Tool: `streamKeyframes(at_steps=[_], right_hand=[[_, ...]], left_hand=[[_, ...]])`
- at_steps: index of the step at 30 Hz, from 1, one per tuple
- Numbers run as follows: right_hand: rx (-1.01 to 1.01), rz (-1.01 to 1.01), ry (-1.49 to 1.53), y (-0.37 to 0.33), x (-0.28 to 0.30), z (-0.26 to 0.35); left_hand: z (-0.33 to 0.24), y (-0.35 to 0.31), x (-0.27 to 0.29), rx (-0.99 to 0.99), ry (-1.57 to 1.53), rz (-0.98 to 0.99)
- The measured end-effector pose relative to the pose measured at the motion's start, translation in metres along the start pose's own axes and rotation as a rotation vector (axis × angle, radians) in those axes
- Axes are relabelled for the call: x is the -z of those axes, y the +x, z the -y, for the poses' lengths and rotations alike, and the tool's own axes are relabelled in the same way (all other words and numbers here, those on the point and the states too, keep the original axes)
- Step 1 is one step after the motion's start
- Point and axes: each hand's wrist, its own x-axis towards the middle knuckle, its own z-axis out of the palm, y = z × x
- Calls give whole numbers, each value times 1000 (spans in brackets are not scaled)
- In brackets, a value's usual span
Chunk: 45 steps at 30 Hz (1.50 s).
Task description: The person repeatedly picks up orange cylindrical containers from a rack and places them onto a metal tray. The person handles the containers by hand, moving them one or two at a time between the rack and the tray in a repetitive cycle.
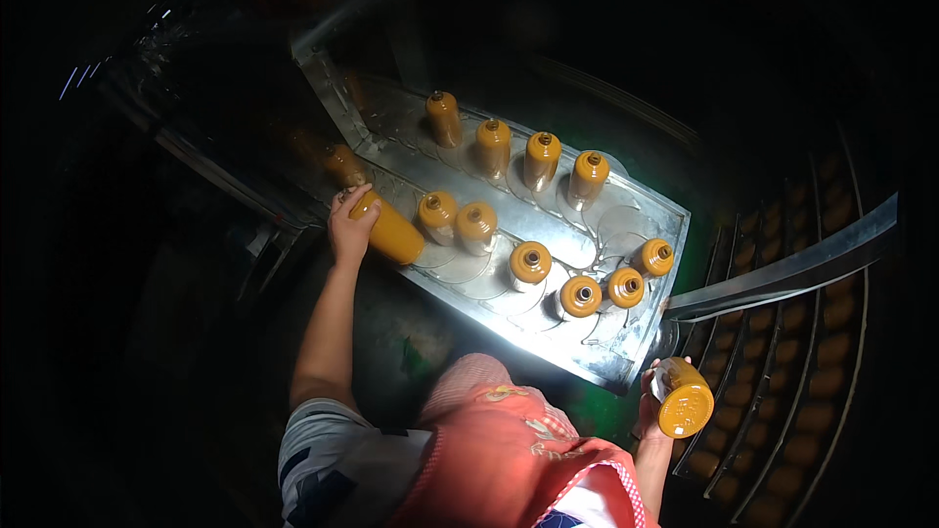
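Observation:
My left hand (350, 229) is closed around an amber-orange bottle (393, 238), which leans over the near edge of a metal conveyor (460, 318). At the lower right, my right hand (648, 409) grips a second orange bottle (684, 399), tilted so that its round base with raised marks faces up. Several similar bottles stand on the conveyor. One bottle (531, 264) is near the middle of the front row, and another bottle (581, 297) stands close to two more at the right end. A back row includes a bottle (542, 158) with a narrow neck.
Curved links form the conveyor's surface, with a bare metal strip (469, 191) between the rows. A metal frame (333, 88) rises over its left part. On the right, a metal bar (782, 279) crosses before a dim rack (773, 372) holding many rounded orange items. The surroundings are very dark.

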Motion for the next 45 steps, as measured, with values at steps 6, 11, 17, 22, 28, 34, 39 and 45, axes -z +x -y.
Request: streamKeyframes(at_steps=[6, 11, 17, 22, 28, 34, 39, 45], right_hand=[[556, -47, -537, 51, -196, -35], [1156, 43, -1546, 144, -296, -106], [1053, 26, -1888, 280, -290, -229], [837, 29, -2016, 321, -288, -314], [645, 261, -1913, 244, -325, -311], [758, 259, -1669, 40, -346, -242], [1108, -54, -1878, -118, -311, -70], [1251, -422, -2105, -308, -258, 158]], left_hand=[[77, 53, -81, -251, 55, 133], [87, 49, -91, -281, 50, 164], [53, 51, -59, -327, -280, 364], [37, 47, -68, -358, -381, 711], [44, 43, -93, -302, -407, 920], [62, 47, -81, -196, -675, 854], [39, 6, -129, -302, -397, 695], [-148, -102, -92, -463, -607, 447]])
